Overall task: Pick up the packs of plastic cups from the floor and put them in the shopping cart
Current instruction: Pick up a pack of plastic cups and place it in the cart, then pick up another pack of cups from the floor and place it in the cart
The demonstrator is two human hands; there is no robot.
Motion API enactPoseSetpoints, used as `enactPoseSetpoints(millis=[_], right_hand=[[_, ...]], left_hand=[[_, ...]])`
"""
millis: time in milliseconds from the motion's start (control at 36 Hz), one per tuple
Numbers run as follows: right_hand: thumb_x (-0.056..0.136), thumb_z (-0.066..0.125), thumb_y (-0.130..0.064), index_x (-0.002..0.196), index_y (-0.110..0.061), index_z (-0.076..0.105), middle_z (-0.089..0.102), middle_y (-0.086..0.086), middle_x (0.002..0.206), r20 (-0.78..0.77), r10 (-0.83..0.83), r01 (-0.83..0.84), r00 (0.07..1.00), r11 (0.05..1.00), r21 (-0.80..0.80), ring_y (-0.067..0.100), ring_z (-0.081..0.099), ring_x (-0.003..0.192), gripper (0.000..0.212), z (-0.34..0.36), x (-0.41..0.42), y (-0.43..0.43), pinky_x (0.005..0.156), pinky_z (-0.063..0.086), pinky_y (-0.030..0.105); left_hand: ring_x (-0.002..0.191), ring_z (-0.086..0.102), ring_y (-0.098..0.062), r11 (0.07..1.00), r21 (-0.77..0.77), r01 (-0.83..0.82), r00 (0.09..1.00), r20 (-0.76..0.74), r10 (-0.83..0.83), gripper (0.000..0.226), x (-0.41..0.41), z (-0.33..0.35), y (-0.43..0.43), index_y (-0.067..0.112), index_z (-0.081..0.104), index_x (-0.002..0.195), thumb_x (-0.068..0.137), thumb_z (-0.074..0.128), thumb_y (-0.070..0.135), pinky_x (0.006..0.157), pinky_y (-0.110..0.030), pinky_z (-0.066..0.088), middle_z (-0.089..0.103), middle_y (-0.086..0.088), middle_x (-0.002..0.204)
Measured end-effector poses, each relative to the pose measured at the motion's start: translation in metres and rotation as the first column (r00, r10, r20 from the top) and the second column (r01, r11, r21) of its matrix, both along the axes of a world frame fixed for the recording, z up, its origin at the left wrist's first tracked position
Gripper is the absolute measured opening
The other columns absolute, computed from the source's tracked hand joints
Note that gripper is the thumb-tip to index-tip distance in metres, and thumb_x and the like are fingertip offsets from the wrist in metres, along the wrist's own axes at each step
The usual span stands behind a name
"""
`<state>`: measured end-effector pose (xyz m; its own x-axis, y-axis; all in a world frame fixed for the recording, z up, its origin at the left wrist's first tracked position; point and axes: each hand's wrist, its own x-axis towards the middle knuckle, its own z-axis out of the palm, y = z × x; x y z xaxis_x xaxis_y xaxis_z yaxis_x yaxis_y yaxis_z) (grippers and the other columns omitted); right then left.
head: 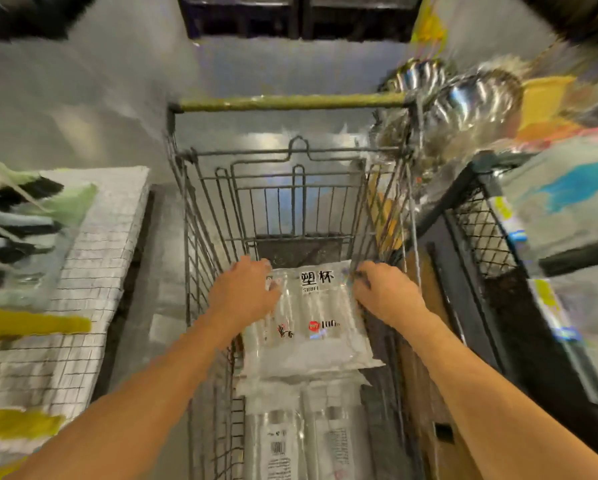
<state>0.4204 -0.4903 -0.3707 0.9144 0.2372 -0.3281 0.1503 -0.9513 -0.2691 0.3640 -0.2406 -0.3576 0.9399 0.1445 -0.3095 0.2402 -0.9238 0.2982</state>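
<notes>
A clear pack of plastic cups point(311, 317) with black lettering lies inside the wire shopping cart point(200, 237), on top of another pack of cups point(304, 434) nearer to me. My left hand point(245, 292) grips the top pack's left edge. My right hand point(384, 292) grips its right edge. Both arms reach down into the cart's basket. The picture is blurred by motion.
The cart's green handle bar point(290, 101) is at the far end. A white gridded stack point(93, 271) with brushes stands left. A black mesh shelf point(481, 237) with goods and shiny foil pans point(463, 102) stands right. Grey floor point(141, 323) shows between cart and stack.
</notes>
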Motion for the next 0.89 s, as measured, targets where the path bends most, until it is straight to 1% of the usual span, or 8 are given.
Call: enactPoseSetpoints(millis=[139, 194, 389, 472, 611, 722, 778, 889], right_hand=[[0.101, 0.043, -0.031, 0.114, -0.014, 0.058, 0.065, 0.008, 0.103, 0.051, 0.023, -0.022, 0.998, 1.0, -0.021, 0.03, 0.06, 0.084, 0.026, 0.1, -0.017, -0.006, 0.069, 0.053, 0.039], [0.1, 0.043, -0.034, 0.118, -0.017, 0.058, 0.065, 0.006, 0.106, 0.057, 0.01, -0.008, 0.998, 0.999, -0.032, 0.029, 0.061, 0.087, 0.029, 0.136, -0.031, -0.01, 0.069, 0.052, 0.038], [0.095, 0.042, -0.043, 0.108, -0.023, 0.057, 0.065, 0.005, 0.105, 0.189, -0.172, 0.188, 0.967, 0.98, -0.07, 0.032, 0.062, 0.095, 0.028, 0.238, -0.108, -0.028, 0.078, 0.054, 0.042], [0.089, 0.036, -0.051, 0.103, -0.022, 0.057, 0.064, 0.007, 0.101, 0.228, -0.307, 0.322, 0.924, 0.946, -0.032, 0.033, 0.062, 0.093, 0.038, 0.269, -0.16, -0.04, 0.079, 0.054, 0.045], [0.1, 0.04, -0.04, 0.133, -0.027, 0.054, 0.058, 0.005, 0.138, 0.241, -0.534, 0.558, 0.81, 0.829, -0.038, 0.031, 0.054, 0.124, 0.038, 0.305, -0.256, -0.07, 0.1, 0.047, 0.043], [0.099, 0.042, -0.045, 0.133, -0.031, 0.052, 0.057, 0.003, 0.139, 0.255, -0.684, 0.716, 0.684, 0.696, -0.053, 0.03, 0.055, 0.124, 0.039, 0.315, -0.344, -0.099, 0.1, 0.046, 0.043], [0.098, 0.045, -0.046, 0.135, -0.031, 0.053, 0.057, 0.002, 0.139, 0.273, -0.744, 0.783, 0.61, 0.618, -0.066, 0.029, 0.055, 0.125, 0.041, 0.315, -0.397, -0.112, 0.098, 0.046, 0.042], [0.097, 0.048, -0.044, 0.135, -0.029, 0.054, 0.058, 0.006, 0.138, 0.286, -0.854, 0.898, 0.434, 0.437, -0.057, 0.03, 0.056, 0.123, 0.041, 0.312, -0.507, -0.126, 0.094, 0.046, 0.039]], left_hand=[[0.101, 0.062, -0.022, 0.982, 0.069, 0.176, 0.983, 0.033, -0.178, 0.035, -0.001, 0.103, -0.014, 0.023, 0.062, 0.12, 0.092, 0.052, 0.041, 0.078, -0.033, 0.049, 0.065, 0.0, 0.114], [0.094, 0.064, -0.02, 0.966, 0.058, 0.254, 0.965, 0.047, -0.257, 0.034, -0.003, 0.134, -0.019, 0.021, 0.063, 0.116, 0.091, 0.052, 0.041, 0.071, -0.03, 0.049, 0.067, -0.001, 0.108], [0.106, 0.061, -0.027, 0.841, 0.075, 0.535, 0.835, 0.101, -0.541, 0.04, -0.025, 0.219, -0.054, 0.018, 0.059, 0.123, 0.094, 0.049, 0.044, 0.088, -0.043, 0.054, 0.064, -0.006, 0.12], [0.107, 0.06, -0.025, 0.737, 0.097, 0.669, 0.727, 0.122, -0.676, 0.04, -0.045, 0.251, -0.08, 0.022, 0.057, 0.125, 0.096, 0.047, 0.047, 0.086, -0.04, 0.052, 0.062, -0.003, 0.122], [0.113, 0.059, -0.026, 0.543, 0.159, 0.825, 0.517, 0.18, -0.837, 0.042, -0.092, 0.292, -0.139, 0.026, 0.056, 0.127, 0.093, 0.049, 0.049, 0.087, -0.039, 0.049, 0.061, 0.0, 0.127], [0.106, 0.061, -0.025, 0.353, 0.152, 0.923, 0.321, 0.198, -0.926, 0.033, -0.145, 0.307, -0.193, 0.027, 0.056, 0.119, 0.094, 0.049, 0.046, 0.078, -0.036, 0.045, 0.064, -0.001, 0.116], [0.112, 0.06, -0.026, 0.252, 0.138, 0.958, 0.222, 0.205, -0.953, 0.03, -0.177, 0.307, -0.222, 0.031, 0.057, 0.116, 0.093, 0.048, 0.048, 0.085, -0.038, 0.047, 0.065, -0.001, 0.121], [0.123, 0.054, -0.024, 0.071, 0.117, 0.991, 0.043, 0.221, -0.974, 0.045, -0.254, 0.307, -0.273, 0.028, 0.053, 0.135, 0.095, 0.051, 0.048, 0.101, -0.037, 0.044, 0.057, 0.0, 0.137]])
